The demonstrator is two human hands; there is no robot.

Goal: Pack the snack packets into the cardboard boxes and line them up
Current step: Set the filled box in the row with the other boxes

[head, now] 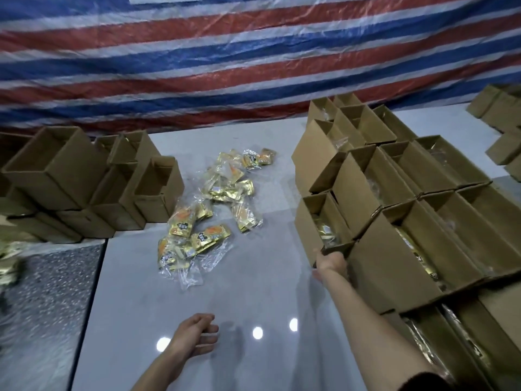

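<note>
A loose pile of gold and orange snack packets [210, 213] in clear wrap lies on the glossy grey floor [253, 292] in the middle. On the right, open cardboard boxes with packets inside stand packed in rows [408, 207]. My right hand [331, 263] reaches forward and grips the near end of the frontmost left box [315, 221] of those rows; its fingers are hidden behind the box edge. My left hand [197, 333] hovers low over the floor near me, fingers loosely curled, holding nothing.
A stack of empty open boxes [84, 182] stands at the left. More boxes [501, 122] sit at the far right. A red, white and blue striped tarp [225, 66] closes the back. Dark speckled floor [48, 292] and some gold packets [8, 263] are at the left edge.
</note>
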